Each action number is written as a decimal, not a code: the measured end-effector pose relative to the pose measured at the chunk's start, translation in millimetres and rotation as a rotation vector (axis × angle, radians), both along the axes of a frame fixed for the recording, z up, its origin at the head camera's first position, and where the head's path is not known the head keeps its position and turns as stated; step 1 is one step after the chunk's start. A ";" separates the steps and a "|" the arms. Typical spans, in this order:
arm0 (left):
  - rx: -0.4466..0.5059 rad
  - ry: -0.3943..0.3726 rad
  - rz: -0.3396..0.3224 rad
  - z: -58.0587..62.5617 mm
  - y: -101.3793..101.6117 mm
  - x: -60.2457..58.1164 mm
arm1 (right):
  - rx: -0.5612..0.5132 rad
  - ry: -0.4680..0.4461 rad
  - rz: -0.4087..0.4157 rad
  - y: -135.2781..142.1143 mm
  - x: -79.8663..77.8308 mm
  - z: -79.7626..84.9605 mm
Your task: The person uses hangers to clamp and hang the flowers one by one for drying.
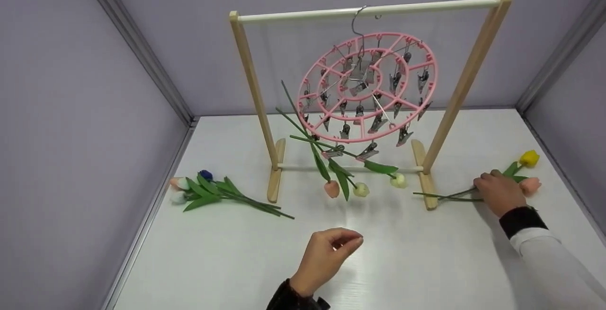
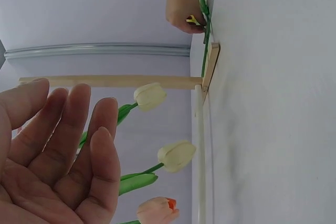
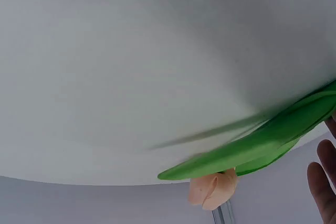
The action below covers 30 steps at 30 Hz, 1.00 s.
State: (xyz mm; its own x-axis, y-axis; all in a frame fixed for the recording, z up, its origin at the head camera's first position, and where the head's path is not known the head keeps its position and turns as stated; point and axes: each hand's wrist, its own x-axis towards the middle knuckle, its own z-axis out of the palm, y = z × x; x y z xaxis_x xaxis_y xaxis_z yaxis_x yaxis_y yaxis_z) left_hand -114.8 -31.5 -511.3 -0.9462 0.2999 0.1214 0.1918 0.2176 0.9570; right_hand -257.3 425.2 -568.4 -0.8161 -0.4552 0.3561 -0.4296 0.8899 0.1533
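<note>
My left hand (image 1: pixel 325 255) is raised over the front of the table, fingers loosely bent, holding nothing. At the right, my right hand (image 1: pixel 502 192) lies over the stems of a yellow tulip (image 1: pixel 529 158) and a pink tulip (image 1: pixel 530 186); its fingertips' grip is hidden. In the right wrist view, a green leaf (image 3: pixel 247 150) runs beside its fingers (image 3: pixel 324 174). Heads down, a peach tulip (image 1: pixel 332 189) and two cream tulips (image 2: pixel 177 156) (image 1: pixel 398 181) hang by their stems from clips of a pink round hanger (image 1: pixel 362 138).
The hanger hooks over the white top bar (image 1: pixel 307 15) of a wooden stand (image 1: pixel 466 78). Several tulips, blue, pale and peach, lie bunched on the left, their green stems (image 1: pixel 255 203) pointing right. Many metal clips (image 1: pixel 396 82) dangle from the hanger. Grey walls enclose the white table (image 1: pixel 213 253).
</note>
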 end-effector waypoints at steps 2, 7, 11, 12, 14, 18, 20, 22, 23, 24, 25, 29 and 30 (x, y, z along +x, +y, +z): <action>0.000 -0.002 -0.007 0.3 1.0 -0.1 | -0.020 0.036 0.021 1.3 3.1 2.8; 0.009 0.012 -0.017 1.1 2.9 -1.2 | -0.149 0.187 0.022 -3.2 10.4 18.4; 0.013 0.048 -0.017 1.7 4.2 -2.0 | -0.274 0.302 0.031 -18.5 17.5 41.0; 0.013 0.059 -0.019 1.9 4.7 -2.2 | -0.301 0.318 0.035 -23.3 19.7 48.2; 0.017 0.075 -0.025 2.5 5.9 -2.7 | -0.349 0.347 0.043 -33.8 24.6 63.1; 0.031 0.075 -0.036 6.0 9.4 -3.6 | -0.435 0.390 0.056 -56.2 35.5 92.5; 0.035 0.080 -0.040 9.1 11.6 -4.2 | -0.486 0.404 0.061 -68.5 42.3 105.4; 0.041 0.099 -0.042 13.2 14.8 -5.4 | -0.524 0.398 0.065 -81.1 50.4 117.8; 0.043 0.115 -0.042 15.9 16.7 -6.0 | -0.545 0.390 0.072 -87.5 54.8 123.5; 0.049 0.132 -0.043 18.9 19.0 -6.9 | -0.566 0.381 0.079 -94.2 59.5 128.9; 0.055 0.153 -0.042 22.6 20.7 -8.2 | -0.589 0.370 0.091 -101.6 63.7 133.4; 0.102 0.253 -0.039 41.2 28.5 -14.7 | -0.680 0.316 0.169 -129.9 81.4 146.0; 0.117 0.277 -0.039 46.4 30.4 -16.5 | -0.699 0.298 0.192 -136.5 85.9 147.7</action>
